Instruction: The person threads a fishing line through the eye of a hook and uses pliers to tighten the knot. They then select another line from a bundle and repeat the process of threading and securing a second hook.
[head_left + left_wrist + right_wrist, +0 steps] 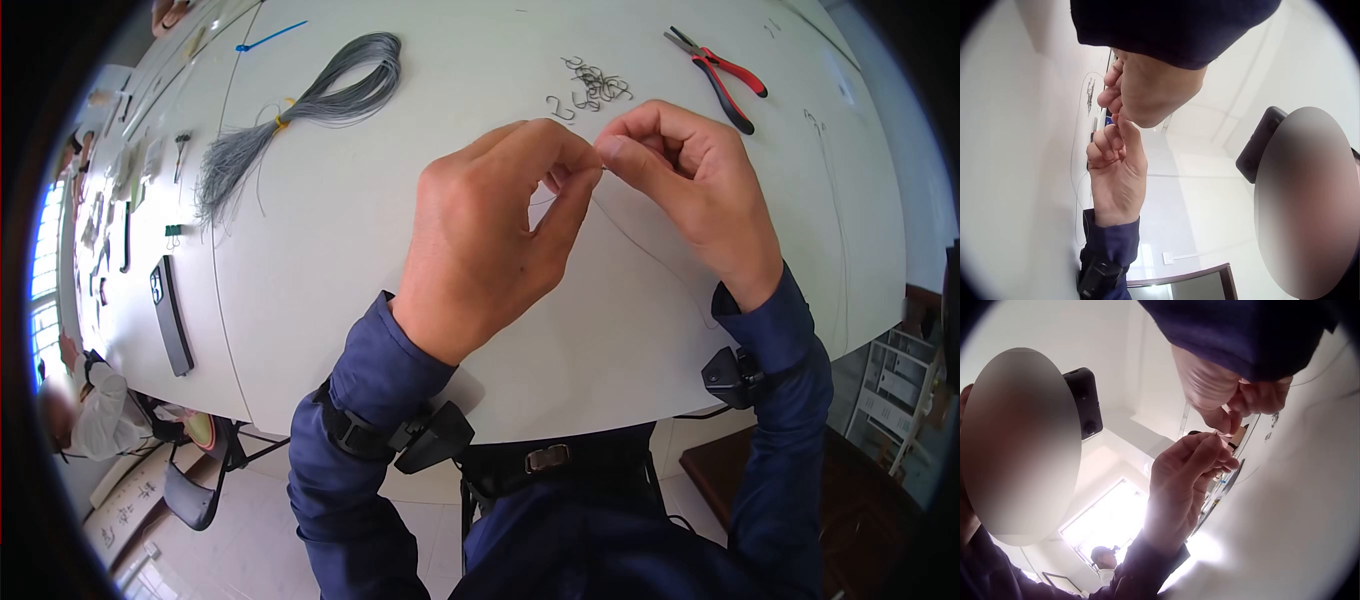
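Both hands meet above the white table (330, 260), fingertips nearly together. My left hand (490, 230) pinches a tiny dark piece, apparently a fish hook (603, 168), its end just showing past the thumb and forefinger. Most of it is hidden by the fingers. Thumb and forefinger of my right hand (690, 180) pinch a thin line (645, 247) right beside it. From the fingertips this line trails over the tabletop toward the right cuff. Just beyond the hands lies a small pile of fish hooks (595, 85).
Pliers with red-and-black handles (725, 80) lie at the back right. A tied bundle of grey line (345, 85) is at the back left, near a blue cable tie (270, 37). Further left are a phone (171, 315) and a binder clip (174, 233). Loose strands (835, 200) lie far right.
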`<action>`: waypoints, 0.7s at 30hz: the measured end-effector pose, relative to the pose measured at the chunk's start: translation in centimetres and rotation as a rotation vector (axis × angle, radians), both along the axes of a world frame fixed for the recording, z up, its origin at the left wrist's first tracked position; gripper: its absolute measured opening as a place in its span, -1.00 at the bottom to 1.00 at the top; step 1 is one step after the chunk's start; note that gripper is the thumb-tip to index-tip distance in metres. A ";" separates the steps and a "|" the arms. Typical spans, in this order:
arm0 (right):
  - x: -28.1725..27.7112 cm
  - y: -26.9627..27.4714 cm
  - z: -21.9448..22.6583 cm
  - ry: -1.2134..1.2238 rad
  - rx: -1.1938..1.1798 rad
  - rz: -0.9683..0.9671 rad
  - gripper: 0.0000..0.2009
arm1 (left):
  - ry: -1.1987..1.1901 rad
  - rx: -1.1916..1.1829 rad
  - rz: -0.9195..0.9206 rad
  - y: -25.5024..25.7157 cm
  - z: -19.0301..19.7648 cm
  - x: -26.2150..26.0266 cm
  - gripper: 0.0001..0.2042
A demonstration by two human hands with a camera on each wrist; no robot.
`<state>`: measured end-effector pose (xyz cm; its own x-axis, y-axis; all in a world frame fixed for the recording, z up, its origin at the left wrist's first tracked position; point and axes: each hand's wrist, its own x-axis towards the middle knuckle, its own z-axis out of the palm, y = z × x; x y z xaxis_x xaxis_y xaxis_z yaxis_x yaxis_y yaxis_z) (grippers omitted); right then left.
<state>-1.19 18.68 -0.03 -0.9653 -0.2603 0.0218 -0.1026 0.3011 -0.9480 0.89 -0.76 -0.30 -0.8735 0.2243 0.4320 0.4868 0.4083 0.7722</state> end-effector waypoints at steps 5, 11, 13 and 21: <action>0.6 -0.7 0.2 -0.056 -0.034 -0.005 -0.88 | -0.026 0.031 0.036 -0.1 0.3 0.0 -0.93; 1.9 -1.8 1.1 0.314 0.243 -0.010 -0.92 | -0.020 0.046 0.112 -0.4 0.2 -0.3 -0.94; 2.0 -1.9 1.2 0.545 0.328 0.017 -0.90 | 0.005 0.028 0.123 -0.4 0.1 -0.4 -0.94; 1.1 -1.2 1.5 0.503 0.310 -0.035 -0.94 | -0.001 -0.068 0.035 -0.2 -0.1 -0.2 -0.93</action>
